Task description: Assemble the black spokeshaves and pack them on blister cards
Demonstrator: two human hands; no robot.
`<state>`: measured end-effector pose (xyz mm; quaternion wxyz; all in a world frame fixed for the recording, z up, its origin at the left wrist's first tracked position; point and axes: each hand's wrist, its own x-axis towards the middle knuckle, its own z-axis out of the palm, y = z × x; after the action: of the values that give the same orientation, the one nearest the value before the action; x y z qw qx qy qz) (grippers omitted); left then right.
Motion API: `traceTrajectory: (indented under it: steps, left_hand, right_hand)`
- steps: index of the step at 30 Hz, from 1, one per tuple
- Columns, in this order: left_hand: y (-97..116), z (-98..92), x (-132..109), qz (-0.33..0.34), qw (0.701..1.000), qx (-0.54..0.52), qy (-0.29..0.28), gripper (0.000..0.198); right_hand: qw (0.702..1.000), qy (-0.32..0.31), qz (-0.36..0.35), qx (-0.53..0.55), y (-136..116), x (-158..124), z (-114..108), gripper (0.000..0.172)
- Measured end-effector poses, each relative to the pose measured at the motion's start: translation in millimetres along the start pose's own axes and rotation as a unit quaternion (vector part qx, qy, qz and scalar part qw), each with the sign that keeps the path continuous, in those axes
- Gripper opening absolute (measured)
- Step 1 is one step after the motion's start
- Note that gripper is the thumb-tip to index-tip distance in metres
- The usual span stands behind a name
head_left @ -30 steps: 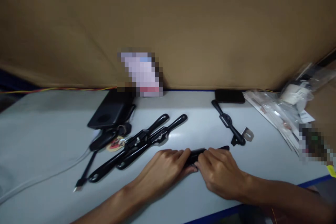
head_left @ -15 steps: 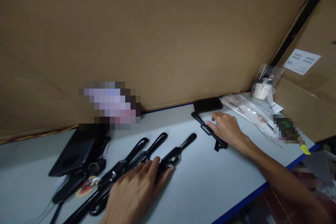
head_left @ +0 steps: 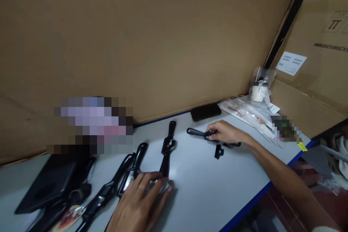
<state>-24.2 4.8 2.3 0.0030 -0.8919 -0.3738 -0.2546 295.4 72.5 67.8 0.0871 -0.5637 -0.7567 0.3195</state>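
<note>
Black metal spokeshaves lie on the pale table. My left hand (head_left: 141,201) is at the near handle of one spokeshave (head_left: 167,146), its fingers curled over that end and partly hiding it. Two more, a spokeshave with an open frame (head_left: 139,154) and another spokeshave (head_left: 104,192), lie to its left, the first partly under my hand. Farther right, my right hand (head_left: 224,133) grips a spokeshave (head_left: 197,132) by its middle, its handles pointing left and right. Just in front of it a small black notched plate (head_left: 219,151) rests apart on the table.
A black phone (head_left: 206,111) lies at the back edge. Plastic packets (head_left: 244,110) and a bagged white cup-like container (head_left: 259,92) stand back right, near a blurred item. A black box-like object (head_left: 49,185) sits at left. Cardboard (head_left: 163,43) walls the back.
The spokeshave by my left hand has swung more upright. My right hand has turned its spokeshave nearly level, and the small plate now lies apart from it. The view has shifted right.
</note>
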Motion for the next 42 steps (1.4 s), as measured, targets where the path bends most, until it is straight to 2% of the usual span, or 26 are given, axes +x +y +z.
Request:
traceTrajectory:
  steps: [3, 5, 8, 10, 12, 14, 17, 18, 21, 24, 27, 29, 32, 33, 35, 37, 38, 39, 41, 42]
  left_hand:
    - [2.9, 0.3, -1.9, 0.004, 1.000, -0.019, 0.020, 0.024]
    - [6.1, 0.0, -3.6, 0.012, 1.000, -0.023, 0.009, 0.023]
    - [11.2, 1.9, -6.1, 0.007, 0.999, -0.038, 0.003, 0.023]
    - [13.9, 3.9, -6.2, 0.005, 0.999, -0.051, 0.007, 0.024]
    - [15.9, 4.3, -4.3, 0.021, 0.998, -0.061, 0.012, 0.024]
    - [17.8, 2.7, -1.2, 0.040, 0.997, -0.063, 0.023, 0.023]
    - [21.6, -1.7, 2.2, 0.066, 0.994, -0.066, 0.047, 0.019]
    - [22.7, -3.2, 2.6, 0.072, 0.993, -0.070, 0.060, 0.017]
    - [24.2, -8.0, 3.5, 0.066, 0.990, -0.086, 0.093, 0.017]
    - [21.2, -14.0, 6.7, 0.084, 0.987, -0.096, 0.093, 0.021]
    - [17.0, -19.1, 11.1, 0.088, 0.984, -0.120, 0.100, 0.023]
    - [16.6, -19.9, 12.6, 0.092, 0.986, -0.116, 0.079, 0.022]
    - [20.7, -15.8, 11.1, 0.108, 0.991, -0.076, 0.005, 0.023]
    - [22.9, -13.3, 9.8, 0.108, 0.992, -0.061, -0.019, 0.025]
    - [26.9, -8.1, 7.0, 0.099, 0.993, -0.038, -0.057, 0.028]
    - [29.5, -3.9, 4.7, 0.080, 0.994, -0.032, -0.074, 0.028]
    - [30.2, -2.5, 4.0, 0.070, 0.994, -0.036, -0.078, 0.028]
    - [30.5, -1.6, 3.6, 0.062, 0.994, -0.042, -0.082, 0.027]
    - [30.4, -0.9, 3.3, 0.058, 0.993, -0.049, -0.087, 0.027]
    - [30.2, -0.8, 3.1, 0.060, 0.993, -0.050, -0.090, 0.026]
  right_hand:
    - [0.994, -0.087, 0.014, 0.072, 28.4, -6.7, -29.9, 0.006]
    - [0.982, -0.149, 0.035, 0.114, 44.9, -10.7, -40.5, 0.008]
    - [0.962, -0.214, 0.062, 0.160, 55.6, -9.9, -37.0, 0.011]
    - [0.955, -0.223, 0.064, 0.186, 51.8, -4.8, -25.9, 0.011]
    - [0.954, -0.210, 0.055, 0.209, 41.5, 0.7, -13.5, 0.010]
    - [0.958, -0.169, 0.031, 0.229, 27.4, 3.3, -2.9, 0.010]
    - [0.967, -0.108, -0.041, 0.228, 4.1, 0.1, 10.3, 0.014]
    - [0.968, -0.109, -0.070, 0.216, -3.5, -2.3, 14.8, 0.014]
    - [0.968, -0.165, -0.123, 0.141, -23.4, -9.9, 29.1, 0.010]
    - [0.974, -0.181, -0.122, 0.057, -34.8, -14.8, 37.9, 0.009]
    - [0.976, -0.188, -0.105, 0.017, -38.4, -16.3, 38.7, 0.008]
    - [0.975, -0.199, -0.102, 0.007, -40.7, -16.7, 38.8, 0.008]
    - [0.973, -0.190, -0.129, 0.011, -47.5, -17.4, 41.1, 0.009]
    - [0.976, -0.167, -0.138, 0.016, -49.7, -17.6, 41.1, 0.010]
    - [0.988, -0.078, -0.134, 0.015, -51.3, -17.7, 38.1, 0.014]
    - [0.994, 0.019, -0.103, -0.014, -47.4, -17.2, 32.1, 0.016]
    - [0.995, 0.044, -0.083, -0.036, -43.9, -16.8, 29.0, 0.015]
    - [0.995, 0.048, -0.068, -0.061, -39.9, -16.4, 26.8, 0.011]
    - [0.993, 0.020, -0.053, -0.108, -33.2, -16.0, 26.1, 0.005]
    - [0.990, 0.003, -0.053, -0.128, -31.4, -16.1, 27.9, 0.008]
